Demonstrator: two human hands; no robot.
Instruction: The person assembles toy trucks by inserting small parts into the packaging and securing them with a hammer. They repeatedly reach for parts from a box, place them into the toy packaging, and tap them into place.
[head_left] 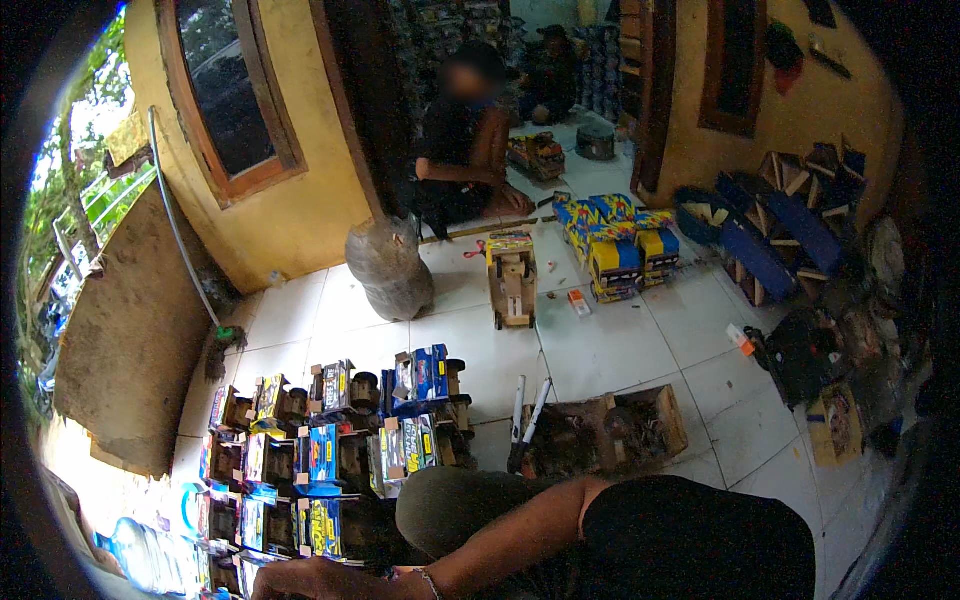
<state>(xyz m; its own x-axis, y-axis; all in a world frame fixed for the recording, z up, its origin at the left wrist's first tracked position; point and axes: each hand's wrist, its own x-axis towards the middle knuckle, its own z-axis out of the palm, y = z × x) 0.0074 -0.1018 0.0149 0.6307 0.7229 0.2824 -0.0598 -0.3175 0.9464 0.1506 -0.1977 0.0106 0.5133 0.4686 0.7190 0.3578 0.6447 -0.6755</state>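
My right hand (305,580) reaches across to the lower left, at the bottom edge of the picture. A thin bracelet is on its wrist, and a black sleeve covers the upper arm. The hand is over the near end of rows of small wooden toy trucks (322,455), which have colourful printed panels and dark wheels. Its fingers are mostly cut off by the edge, so whether it holds anything is hidden. My left hand does not show. My bent knee in grey-green cloth (465,505) is beside the trucks.
A wooden box of dark scraps (660,425) has two box cutters (530,415) at its left. Further off are an upturned toy truck (513,285), bright toy trucks (615,250), a full sack (388,270) and blue wooden pieces (770,235). Two people sit by the doorway.
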